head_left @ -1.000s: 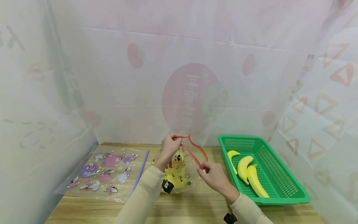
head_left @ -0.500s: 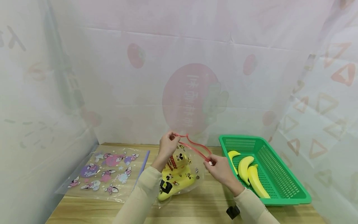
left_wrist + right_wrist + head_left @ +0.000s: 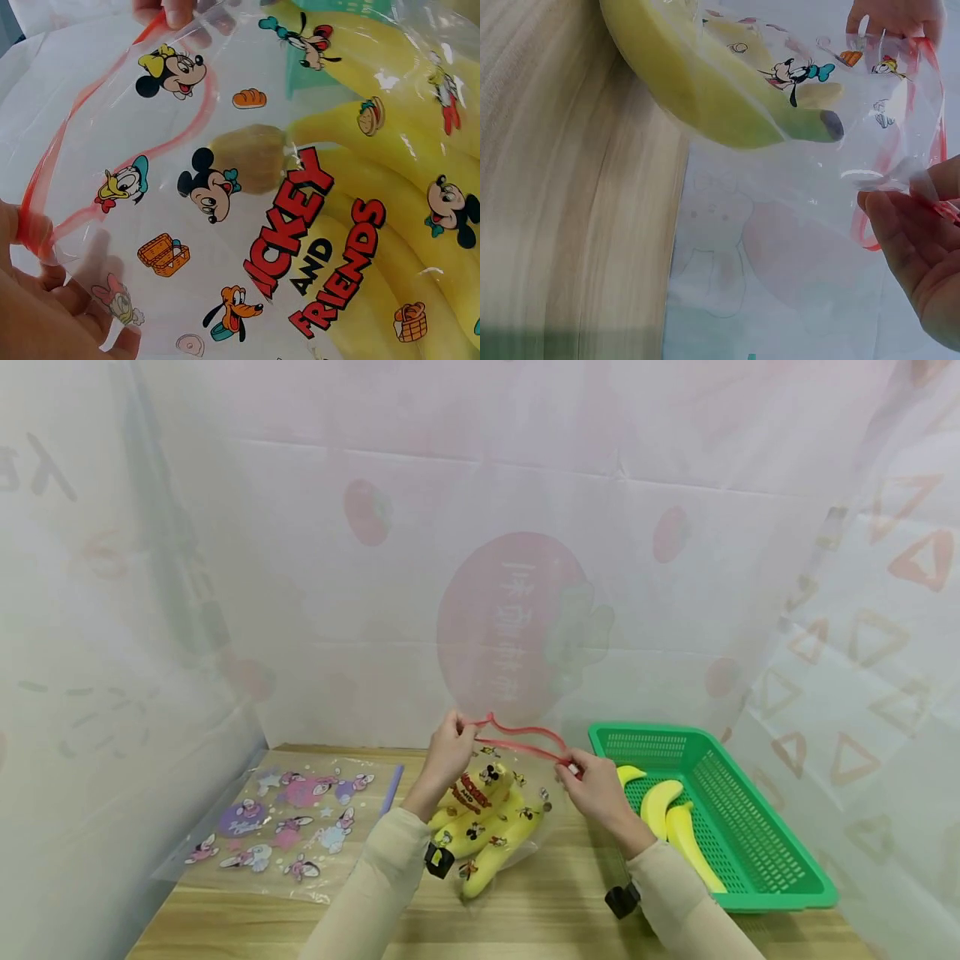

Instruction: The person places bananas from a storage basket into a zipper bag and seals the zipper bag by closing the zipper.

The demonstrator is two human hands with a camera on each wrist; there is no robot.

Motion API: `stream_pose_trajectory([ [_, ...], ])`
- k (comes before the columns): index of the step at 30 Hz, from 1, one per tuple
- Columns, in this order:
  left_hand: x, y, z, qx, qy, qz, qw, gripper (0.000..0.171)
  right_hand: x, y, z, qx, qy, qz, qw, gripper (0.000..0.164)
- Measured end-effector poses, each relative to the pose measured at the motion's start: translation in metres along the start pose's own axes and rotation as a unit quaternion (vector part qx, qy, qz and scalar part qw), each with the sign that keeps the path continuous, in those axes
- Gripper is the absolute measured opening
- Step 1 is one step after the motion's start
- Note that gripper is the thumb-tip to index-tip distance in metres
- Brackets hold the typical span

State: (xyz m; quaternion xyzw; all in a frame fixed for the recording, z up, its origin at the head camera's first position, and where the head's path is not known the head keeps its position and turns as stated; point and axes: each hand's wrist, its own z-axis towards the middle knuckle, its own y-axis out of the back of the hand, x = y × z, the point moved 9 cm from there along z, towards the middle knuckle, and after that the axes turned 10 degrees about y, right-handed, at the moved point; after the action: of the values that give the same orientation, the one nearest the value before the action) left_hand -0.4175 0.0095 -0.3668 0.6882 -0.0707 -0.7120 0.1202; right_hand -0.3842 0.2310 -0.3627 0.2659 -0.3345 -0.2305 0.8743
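Note:
A clear zip bag (image 3: 474,793) with a red strip along its mouth hangs between both hands. Cartoon figures and the words "Mickey and Friends" are printed on it. Several yellow bananas (image 3: 375,187) lie inside; one banana's dark tip (image 3: 830,126) shows in the right wrist view. My left hand (image 3: 447,753) pinches the left end of the red strip (image 3: 525,747). At the other end, my right hand (image 3: 596,789) pinches the bag's corner, where a small white piece (image 3: 574,769) shows by the fingertips. The mouth gapes between the two hands.
A green basket (image 3: 780,852) with several bananas (image 3: 693,847) stands at the right. Flat on the wooden table (image 3: 517,927), a second clear bag (image 3: 292,827) with a purple strip (image 3: 392,788) lies to the left. Printed cloth walls (image 3: 337,610) enclose the back and sides.
My right hand has moved up and to the right, drawing the bag's mouth wider. The bag has been raised and turned, and the bananas inside now hang slanted. The basket stays put.

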Motion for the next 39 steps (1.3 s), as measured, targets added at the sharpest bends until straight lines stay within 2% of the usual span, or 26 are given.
stream_pose_trajectory([
  [4,-0.001,0.006,-0.001,-0.022,-0.006,-0.001,0.9997,0.011,-0.004,-0.001,0.004,0.001,0.0,-0.008,1.0,0.007],
  [10,0.004,0.015,-0.002,-0.04,0.024,0.03,0.9985,0.011,-0.015,-0.001,0.008,0.002,-0.007,-0.011,1.0,0.006],
  [13,0.006,0.019,-0.001,-0.041,0.027,0.04,0.998,0.012,-0.021,-0.001,0.009,0.005,-0.013,-0.005,1.0,0.006],
  [16,0.007,0.023,-0.001,-0.042,0.016,0.032,0.9985,0.014,-0.027,-0.001,0.011,0.011,-0.032,0.004,0.999,0.007],
  [19,0.008,0.026,-0.002,-0.043,0.009,0.005,0.999,0.014,-0.03,0.0,0.013,0.017,-0.055,0.013,0.998,0.009],
  [23,0.01,0.028,-0.003,-0.046,0.003,-0.026,0.9986,0.012,-0.03,0.0,0.017,0.018,-0.064,0.023,0.998,0.01],
  [30,0.015,0.036,0.0,-0.051,-0.027,-0.041,0.9975,0.022,-0.031,0.002,0.025,0.007,-0.072,0.046,0.996,0.012],
  [36,0.018,0.046,0.002,-0.06,-0.04,-0.047,0.9963,0.014,-0.047,0.005,0.029,-0.008,-0.103,0.077,0.992,0.014],
  [39,0.018,0.049,0.001,-0.055,-0.039,-0.042,0.9968,0.012,-0.056,0.008,0.03,-0.025,-0.127,0.112,0.985,0.016],
])
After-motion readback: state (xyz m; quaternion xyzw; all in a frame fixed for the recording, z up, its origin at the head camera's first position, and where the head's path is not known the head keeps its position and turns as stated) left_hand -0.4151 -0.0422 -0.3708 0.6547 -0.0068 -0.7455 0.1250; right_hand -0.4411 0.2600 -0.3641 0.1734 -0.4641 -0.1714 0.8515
